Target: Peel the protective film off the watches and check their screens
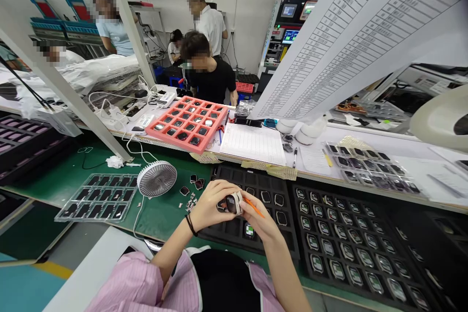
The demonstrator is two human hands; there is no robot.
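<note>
My left hand (212,202) is closed around a small white smartwatch body (233,203), holding it over a black compartment tray (256,214). My right hand (261,219) pinches a thin orange stick (253,207) whose tip rests against the watch body. A black band circles my left wrist. One watch body with a lit green screen (249,230) lies in the tray just below my hands.
A second black tray (351,243) full of watch bodies lies to the right. A small white fan (157,179) and a clear tray (98,197) sit left on the green mat. A pink tray (188,123) and papers lie on the shelf. Several people work beyond.
</note>
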